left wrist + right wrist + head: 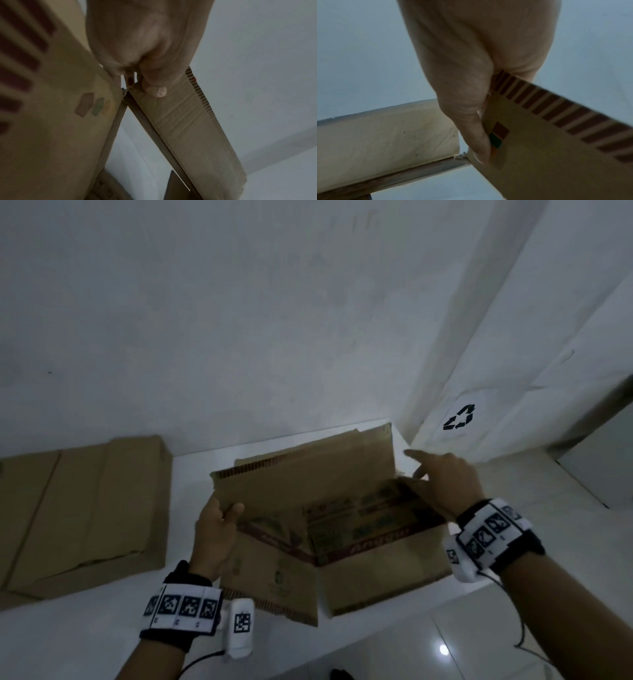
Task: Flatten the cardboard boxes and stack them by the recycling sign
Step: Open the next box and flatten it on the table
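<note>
A printed brown cardboard box point(346, 542), partly collapsed, lies on the white surface point(191, 474) in the middle of the head view. My left hand point(219, 520) grips the left corner of its raised far flap point(308, 474). In the left wrist view my thumb point(154, 88) pinches that flap point(188, 121) at the corner. My right hand point(442, 484) holds the box's right side flap, index finger pointing left. In the right wrist view the thumb point(476, 135) presses on the stripe-edged flap point(556, 148). A black recycling sign point(459, 417) is on the wall at the right.
Flattened cardboard point(85, 508) lies at the left against the white wall point(274, 337). The surface's front edge point(376, 642) runs below the box, with glossy tiled floor point(445, 655) beneath. A grey ledge point(596, 474) sits at the far right.
</note>
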The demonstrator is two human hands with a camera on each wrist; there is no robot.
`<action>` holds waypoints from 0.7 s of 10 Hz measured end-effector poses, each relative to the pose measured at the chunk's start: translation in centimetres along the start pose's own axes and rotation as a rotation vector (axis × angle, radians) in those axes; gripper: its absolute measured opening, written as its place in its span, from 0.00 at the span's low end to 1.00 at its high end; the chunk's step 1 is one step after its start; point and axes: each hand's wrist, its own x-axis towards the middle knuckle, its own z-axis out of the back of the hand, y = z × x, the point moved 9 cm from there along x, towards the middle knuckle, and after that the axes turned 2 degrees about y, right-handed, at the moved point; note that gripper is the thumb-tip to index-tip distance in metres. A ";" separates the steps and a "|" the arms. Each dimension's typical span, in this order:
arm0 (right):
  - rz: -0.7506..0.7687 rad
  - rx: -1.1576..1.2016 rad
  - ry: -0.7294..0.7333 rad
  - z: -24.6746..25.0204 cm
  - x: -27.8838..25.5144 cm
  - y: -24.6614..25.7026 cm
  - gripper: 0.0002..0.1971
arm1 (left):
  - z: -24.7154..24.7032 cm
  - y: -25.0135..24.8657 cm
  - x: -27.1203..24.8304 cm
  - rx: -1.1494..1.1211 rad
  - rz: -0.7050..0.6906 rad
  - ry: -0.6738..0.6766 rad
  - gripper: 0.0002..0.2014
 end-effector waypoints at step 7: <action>-0.051 0.423 0.648 -28.0 -14.3 5.2 0.25 | 1.8 21.2 -8.6 0.689 0.218 0.716 0.27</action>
